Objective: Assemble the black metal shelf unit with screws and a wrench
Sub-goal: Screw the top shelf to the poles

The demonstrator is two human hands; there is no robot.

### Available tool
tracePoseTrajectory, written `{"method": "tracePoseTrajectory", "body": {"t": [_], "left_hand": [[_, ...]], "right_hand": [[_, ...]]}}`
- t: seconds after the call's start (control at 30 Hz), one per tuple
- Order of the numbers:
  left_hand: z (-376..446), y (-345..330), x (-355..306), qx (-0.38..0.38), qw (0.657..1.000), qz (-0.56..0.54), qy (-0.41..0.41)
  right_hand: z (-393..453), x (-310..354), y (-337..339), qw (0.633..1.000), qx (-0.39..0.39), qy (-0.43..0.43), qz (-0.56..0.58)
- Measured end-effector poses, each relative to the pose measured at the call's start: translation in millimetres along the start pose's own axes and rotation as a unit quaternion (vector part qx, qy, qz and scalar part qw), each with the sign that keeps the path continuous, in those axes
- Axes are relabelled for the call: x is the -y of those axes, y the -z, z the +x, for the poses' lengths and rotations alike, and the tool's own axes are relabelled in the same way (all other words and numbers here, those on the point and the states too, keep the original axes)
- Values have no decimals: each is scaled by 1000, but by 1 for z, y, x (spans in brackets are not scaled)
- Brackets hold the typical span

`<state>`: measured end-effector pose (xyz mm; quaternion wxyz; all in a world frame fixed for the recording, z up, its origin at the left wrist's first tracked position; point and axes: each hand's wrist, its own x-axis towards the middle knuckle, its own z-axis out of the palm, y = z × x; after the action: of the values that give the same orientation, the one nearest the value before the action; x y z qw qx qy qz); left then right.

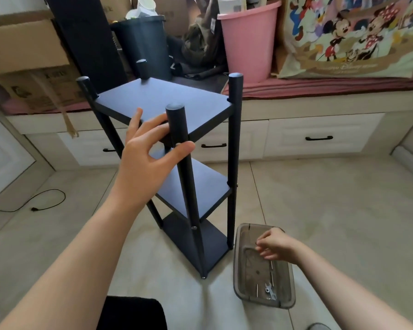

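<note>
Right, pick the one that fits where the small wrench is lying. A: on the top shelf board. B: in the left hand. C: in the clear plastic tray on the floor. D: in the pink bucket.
C: the small wrench lies at the near end of the clear plastic tray, with the right hand reaching in above it.

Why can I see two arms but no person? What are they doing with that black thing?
The camera sits on the person's head and looks down, so you see only their own arms. The black thing is a shelf unit standing on the floor, with three flat boards and four poles. The left hand reaches around the nearest pole by the top board. The right hand reaches into a clear plastic tray on the floor. A small silver wrench lies in that tray. Whether the right fingers already pinch a screw is too small to tell.
</note>
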<state>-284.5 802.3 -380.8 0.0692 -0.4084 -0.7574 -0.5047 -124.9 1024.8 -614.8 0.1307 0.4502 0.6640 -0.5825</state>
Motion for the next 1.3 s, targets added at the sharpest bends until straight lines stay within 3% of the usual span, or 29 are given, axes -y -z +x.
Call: {"method": "tracePoseTrajectory", "body": {"t": [0.33, 0.53, 0.63, 0.9, 1.0, 1.17, 1.3], "left_hand": [[6, 5, 2, 19, 998, 47, -29], [5, 6, 3, 10, 998, 49, -42], [5, 5, 3, 7, 998, 49, -42], [5, 4, 4, 3, 998, 46, -44], [5, 4, 4, 3, 998, 40, -46], [5, 3, 4, 1, 999, 38, -31], [4, 2, 3, -1, 999, 34, -26]], "right_hand": [[75, -92, -62, 978, -17, -134, -159], [96, -110, -72, 964, -10, -139, -227], [104, -119, -77, 962, -8, -131, -237], [103, -128, -72, 960, -99, -72, -252], [101, -128, -71, 953, -70, -35, -293], [100, -117, -81, 919, 44, 30, -390], [106, -119, -85, 901, 54, 37, -429]]}}
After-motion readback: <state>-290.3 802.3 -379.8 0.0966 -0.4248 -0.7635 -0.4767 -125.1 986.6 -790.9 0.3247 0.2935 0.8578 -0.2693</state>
